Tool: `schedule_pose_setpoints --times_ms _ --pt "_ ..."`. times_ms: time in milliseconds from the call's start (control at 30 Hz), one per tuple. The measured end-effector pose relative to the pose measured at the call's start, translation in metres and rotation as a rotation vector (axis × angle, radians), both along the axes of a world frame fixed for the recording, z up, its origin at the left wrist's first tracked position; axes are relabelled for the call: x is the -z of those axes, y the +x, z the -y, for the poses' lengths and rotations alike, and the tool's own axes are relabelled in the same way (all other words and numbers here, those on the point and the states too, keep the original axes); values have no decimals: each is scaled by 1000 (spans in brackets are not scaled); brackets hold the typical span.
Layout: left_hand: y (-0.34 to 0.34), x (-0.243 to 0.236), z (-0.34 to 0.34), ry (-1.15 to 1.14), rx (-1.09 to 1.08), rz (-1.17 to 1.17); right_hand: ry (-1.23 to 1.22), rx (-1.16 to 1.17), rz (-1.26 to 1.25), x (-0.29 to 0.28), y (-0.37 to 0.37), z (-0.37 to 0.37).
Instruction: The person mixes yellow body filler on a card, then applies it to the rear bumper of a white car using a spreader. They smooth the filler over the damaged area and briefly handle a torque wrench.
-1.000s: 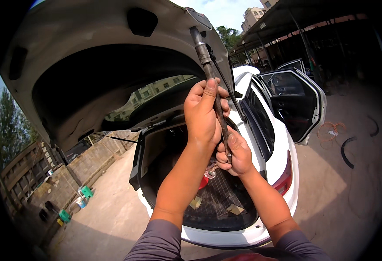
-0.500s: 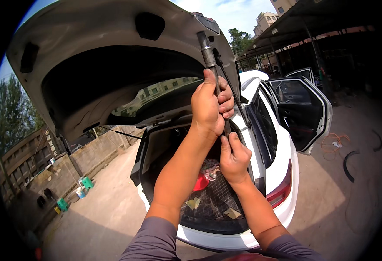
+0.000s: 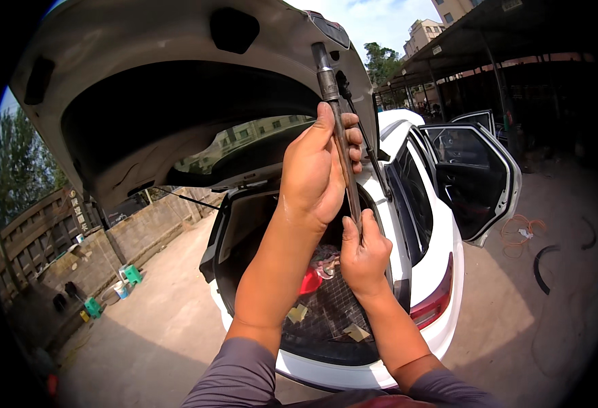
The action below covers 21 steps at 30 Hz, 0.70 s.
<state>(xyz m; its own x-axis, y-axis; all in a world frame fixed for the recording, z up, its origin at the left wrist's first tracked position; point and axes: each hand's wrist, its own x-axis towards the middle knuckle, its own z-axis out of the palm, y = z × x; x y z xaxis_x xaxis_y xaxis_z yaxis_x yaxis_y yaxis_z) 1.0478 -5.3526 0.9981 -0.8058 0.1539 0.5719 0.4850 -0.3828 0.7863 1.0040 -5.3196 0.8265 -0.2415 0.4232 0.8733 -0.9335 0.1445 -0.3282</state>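
Between both hands stands a long, dark metal bar with a socket-like head point(image 3: 345, 149), tilted so its thick cylindrical end points up toward the raised tailgate point(image 3: 176, 61). My left hand point(image 3: 317, 163) holds its upper part below the collar, thumb along one side and fingertips round the other. Lower down, my right hand point(image 3: 366, 258) is closed round the bar's thin end, which its fingers hide. Beyond the hands is the open boot of a white car point(image 3: 438, 231).
A red object point(image 3: 310, 281), crumpled cloth point(image 3: 326, 260) and scraps of card point(image 3: 357, 332) lie in the boot. The rear side door point(image 3: 472, 177) stands open. Orange hose point(image 3: 520, 228) and a black curved strip point(image 3: 542, 268) are on the ground. Green stools point(image 3: 132, 274) stand along the left wall.
My left hand has shifted slightly left, its fingers a little looser round the bar. More of the bar shows between my hands. My right hand keeps its grip low on it.
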Motion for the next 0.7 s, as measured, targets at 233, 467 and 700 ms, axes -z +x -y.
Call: schedule_pose_setpoints --times_ms 233,467,700 --pt "-48 -3 27 -32 727 29 -127 -2433 96 16 -25 -24" --pt "-4 8 -6 75 16 -54 -63 -274 11 3 -14 -6" --pt "-50 4 21 80 915 -16 -100 -2054 173 -3 2 -45"
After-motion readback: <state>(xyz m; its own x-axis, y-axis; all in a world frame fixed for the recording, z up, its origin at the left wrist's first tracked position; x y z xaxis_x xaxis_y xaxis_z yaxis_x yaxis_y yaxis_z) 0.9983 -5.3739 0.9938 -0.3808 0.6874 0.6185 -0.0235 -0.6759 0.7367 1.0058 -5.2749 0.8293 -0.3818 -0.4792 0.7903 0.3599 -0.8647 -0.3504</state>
